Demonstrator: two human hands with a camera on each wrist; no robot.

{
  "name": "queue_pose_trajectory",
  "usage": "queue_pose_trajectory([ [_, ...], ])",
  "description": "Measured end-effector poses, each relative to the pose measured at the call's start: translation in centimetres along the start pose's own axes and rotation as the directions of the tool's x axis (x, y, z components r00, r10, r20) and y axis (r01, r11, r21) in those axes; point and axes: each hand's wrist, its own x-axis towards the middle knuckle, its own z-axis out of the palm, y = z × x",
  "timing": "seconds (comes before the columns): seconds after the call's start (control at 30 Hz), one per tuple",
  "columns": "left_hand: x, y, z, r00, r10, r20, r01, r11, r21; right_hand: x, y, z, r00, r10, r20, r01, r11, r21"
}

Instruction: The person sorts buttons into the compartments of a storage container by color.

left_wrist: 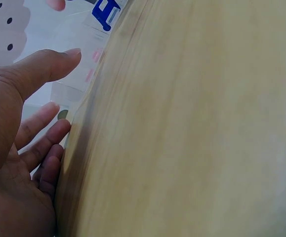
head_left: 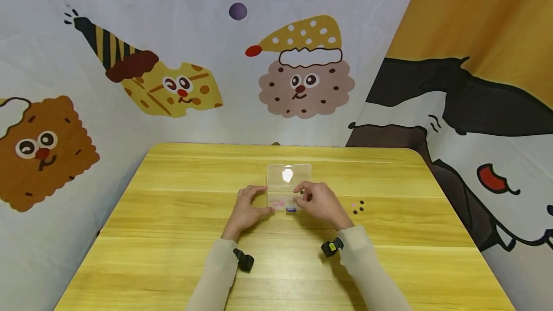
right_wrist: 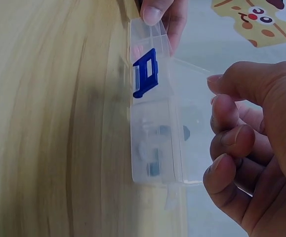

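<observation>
A clear plastic compartment box lies on the table, its lid tilted up at the back. Its blue latch is on the front side. Pink pieces lie in the left part, and dark pieces show through the right part. My left hand holds the box's left end, thumb at the front corner and fingers toward the back. Over the right side is my right hand, fingers bent and tips apart from the box. A dark round piece shows just beyond these fingertips, apart from them.
Right of the box, a small pink piece and several small black discs lie loose on the wooden table. A cartoon-printed cloth hangs behind the table. Each wrist wears a small black camera.
</observation>
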Motion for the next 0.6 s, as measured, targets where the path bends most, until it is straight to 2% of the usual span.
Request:
queue_pose_trajectory([
  [0.37, 0.1, -0.3, 0.0, 1.000, 0.008, 0.002, -0.008, 1.000, -0.004, -0.9, 1.0, -0.8, 1.000, 0.024, 0.007, -0.024, 1.000, -0.019],
  [0.6, 0.1, -0.4, 0.0, 1.000, 0.004, 0.003, -0.004, 1.000, -0.005, -1.6, 2.1, -1.1, 1.000, 0.011, -0.025, -0.012, 0.999, -0.037],
])
